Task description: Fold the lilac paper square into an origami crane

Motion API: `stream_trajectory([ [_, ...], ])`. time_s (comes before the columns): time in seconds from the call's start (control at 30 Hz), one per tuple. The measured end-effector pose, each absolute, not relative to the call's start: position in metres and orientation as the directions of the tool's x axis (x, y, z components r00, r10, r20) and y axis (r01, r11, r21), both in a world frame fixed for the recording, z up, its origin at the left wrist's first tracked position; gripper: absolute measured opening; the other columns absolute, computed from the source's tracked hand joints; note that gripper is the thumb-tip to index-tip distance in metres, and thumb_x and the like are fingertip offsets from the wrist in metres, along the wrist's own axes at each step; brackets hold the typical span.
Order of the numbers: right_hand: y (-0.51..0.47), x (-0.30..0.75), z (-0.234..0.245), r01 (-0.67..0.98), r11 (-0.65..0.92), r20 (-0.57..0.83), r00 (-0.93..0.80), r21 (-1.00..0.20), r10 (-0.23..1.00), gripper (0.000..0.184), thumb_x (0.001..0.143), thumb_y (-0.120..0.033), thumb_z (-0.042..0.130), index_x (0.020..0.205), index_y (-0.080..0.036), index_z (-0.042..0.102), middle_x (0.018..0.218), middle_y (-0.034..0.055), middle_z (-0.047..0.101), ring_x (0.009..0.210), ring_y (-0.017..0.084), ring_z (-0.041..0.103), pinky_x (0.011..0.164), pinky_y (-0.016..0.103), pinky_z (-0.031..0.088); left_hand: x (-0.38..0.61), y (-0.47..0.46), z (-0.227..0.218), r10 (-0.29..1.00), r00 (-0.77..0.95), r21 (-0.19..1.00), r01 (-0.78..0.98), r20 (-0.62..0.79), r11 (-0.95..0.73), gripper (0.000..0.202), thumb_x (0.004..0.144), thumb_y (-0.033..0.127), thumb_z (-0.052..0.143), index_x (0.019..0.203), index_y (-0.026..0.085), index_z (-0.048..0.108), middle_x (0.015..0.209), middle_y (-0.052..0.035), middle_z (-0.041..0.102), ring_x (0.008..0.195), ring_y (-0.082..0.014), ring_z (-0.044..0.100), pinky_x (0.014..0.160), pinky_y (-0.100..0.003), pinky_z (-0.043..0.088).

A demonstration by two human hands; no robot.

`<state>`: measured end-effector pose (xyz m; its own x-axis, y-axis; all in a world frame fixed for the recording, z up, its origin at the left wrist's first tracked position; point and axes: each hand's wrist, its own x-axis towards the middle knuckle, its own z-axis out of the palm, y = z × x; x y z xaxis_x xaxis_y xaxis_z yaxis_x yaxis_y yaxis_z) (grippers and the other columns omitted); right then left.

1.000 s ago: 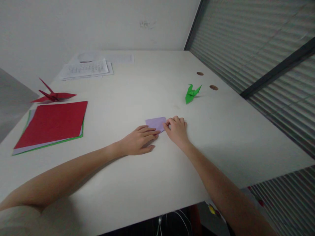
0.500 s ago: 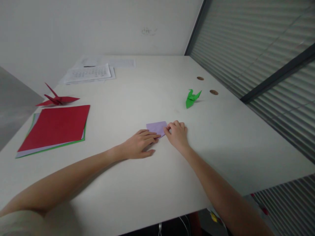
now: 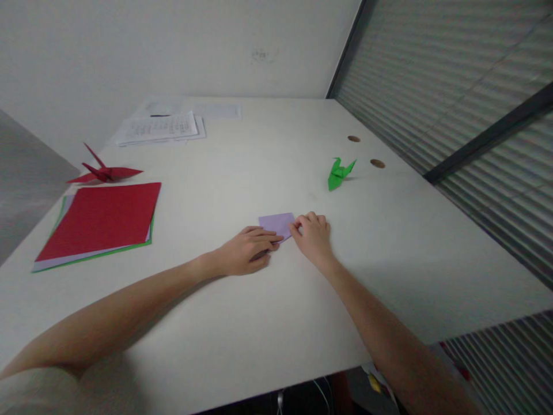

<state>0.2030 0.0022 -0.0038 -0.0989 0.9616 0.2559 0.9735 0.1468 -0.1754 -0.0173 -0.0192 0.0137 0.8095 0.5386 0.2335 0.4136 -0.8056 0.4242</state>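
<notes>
Way too easy to skew a crease this small

Up close: left hand laid out flat-ish, fingers over the lower left of the purple paper, not wrapped around anything. Right hand pinching the paper at its right edge, thumb against finger. Resting on the smooth-looking white table, so probably quick to slide.

Main worry from here: pressing unevenly, then twisting the whole piece. Would likely mean layers out of line and a crooked crease. Pinch too hard at that edge and might get a stray dent instead. Can't make out the lower edge under those fingers, so no clue about alignment there.

Off to the left, well apart: stack of sheets with red on top. Could get nudged by a careless swing of the left forearm. Beyond the right hand, green paper crane. Looks light, so maybe easy to tip with a wide reach. Behind the stack, red paper crane. Farthest back, written sheets, probably out of trouble.
</notes>
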Motion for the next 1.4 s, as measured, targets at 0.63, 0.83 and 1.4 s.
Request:
stream_trajectory([
  [0.63,0.004,0.202,-0.007,0.973,0.152,0.282,-0.1,-0.171,0.954,0.023,0.09,-0.04,0.056,0.081,-0.021,0.065,0.094,0.009,0.063,0.094,0.028,0.049,0.075,0.037,0.032,-0.004,-0.02,0.025,0.567,0.796,0.347,0.481,0.21,-0.805,0.039,0.09,0.039,0.057,0.122,0.016,0.06,0.131,-0.0125,0.061,0.121,-0.0264,0.057,0.104,-0.045,0.041],
  [0.83,0.004,0.201,-0.006,0.973,0.14,0.269,-0.088,-0.184,0.959,0.022,0.09,-0.039,0.057,0.082,-0.021,0.066,0.095,0.0088,0.062,0.094,0.027,0.048,0.076,0.037,0.032,0.005,-0.018,0.026,0.577,0.791,0.3,0.51,0.204,-0.806,0.025,0.09,0.038,0.057,0.091,0.016,0.07,0.118,-0.0108,0.065,0.11,-0.0265,0.059,0.097,-0.045,0.045],
  [1.4,0.003,0.201,-0.005,0.971,0.13,0.242,-0.08,-0.199,0.967,0.023,0.09,-0.041,0.055,0.083,-0.022,0.066,0.096,0.0085,0.062,0.097,0.028,0.049,0.079,0.038,0.033,0.009,-0.015,0.007,0.529,0.789,0.383,0.405,0.312,-0.83,0.043,0.09,0.036,0.053,0.123,0.009,0.057,0.128,-0.018,0.055,0.121,-0.0287,0.053,0.105,-0.042,0.045],
])
